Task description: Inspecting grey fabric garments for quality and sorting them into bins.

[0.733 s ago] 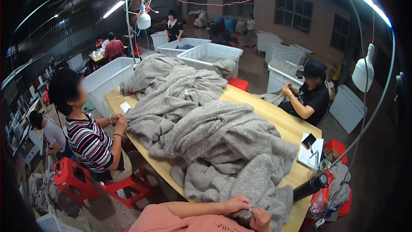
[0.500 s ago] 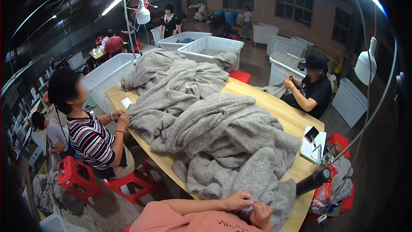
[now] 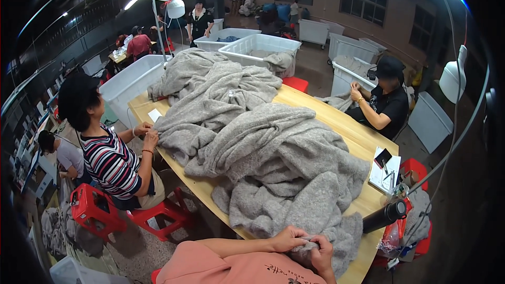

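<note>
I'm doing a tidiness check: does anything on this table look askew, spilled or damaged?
No spill or damage shows. The black cylindrical bottle at the near right side of the light wooden table looks slanted, though the fisheye lens may cause that. The grey woolly fabric is merely heaped and rumpled.

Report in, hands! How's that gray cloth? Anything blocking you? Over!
Left hand and right hand: fingers pinching gray cloth. Cloth heaped on table. Black bottle at right, clear of both hands.

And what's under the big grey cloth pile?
A wooden table, showing along both sides. The grey cloth covers its middle, so anything else under there can't be seen.
</note>
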A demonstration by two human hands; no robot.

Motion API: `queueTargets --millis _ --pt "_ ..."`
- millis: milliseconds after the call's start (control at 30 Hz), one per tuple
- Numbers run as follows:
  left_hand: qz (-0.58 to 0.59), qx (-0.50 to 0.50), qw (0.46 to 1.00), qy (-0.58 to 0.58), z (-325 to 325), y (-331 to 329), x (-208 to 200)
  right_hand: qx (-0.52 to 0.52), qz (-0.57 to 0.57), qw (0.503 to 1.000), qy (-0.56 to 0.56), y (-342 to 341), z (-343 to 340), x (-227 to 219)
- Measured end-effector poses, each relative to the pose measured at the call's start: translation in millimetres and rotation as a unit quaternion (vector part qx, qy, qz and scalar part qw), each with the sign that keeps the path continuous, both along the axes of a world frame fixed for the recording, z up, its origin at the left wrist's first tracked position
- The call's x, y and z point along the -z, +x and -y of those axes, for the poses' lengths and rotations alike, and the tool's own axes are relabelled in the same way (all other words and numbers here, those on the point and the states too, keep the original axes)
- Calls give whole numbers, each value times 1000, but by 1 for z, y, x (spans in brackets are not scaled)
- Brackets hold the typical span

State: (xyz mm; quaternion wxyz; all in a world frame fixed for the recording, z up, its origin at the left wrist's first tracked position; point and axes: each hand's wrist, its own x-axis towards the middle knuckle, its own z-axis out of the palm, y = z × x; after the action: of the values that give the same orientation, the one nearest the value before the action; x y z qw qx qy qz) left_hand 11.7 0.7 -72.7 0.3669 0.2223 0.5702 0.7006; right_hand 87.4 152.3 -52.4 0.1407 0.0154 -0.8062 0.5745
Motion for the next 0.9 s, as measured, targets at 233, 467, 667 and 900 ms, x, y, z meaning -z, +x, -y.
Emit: queueTargets --millis 233,467,667,900 --pt "-161 -58 985 -33 0 4 14 -24 97 995 4 -1 0 -3" --pt "-246 -45 967 -51 3 0 -6 -4 44 999 26 6 5 10" --pt "-346 -96 932 -54 0 5 -8 53 -37 993 104 11 9 19" --pt "-390 -114 914 -8 -4 7 -9 70 -66 988 123 13 8 17"
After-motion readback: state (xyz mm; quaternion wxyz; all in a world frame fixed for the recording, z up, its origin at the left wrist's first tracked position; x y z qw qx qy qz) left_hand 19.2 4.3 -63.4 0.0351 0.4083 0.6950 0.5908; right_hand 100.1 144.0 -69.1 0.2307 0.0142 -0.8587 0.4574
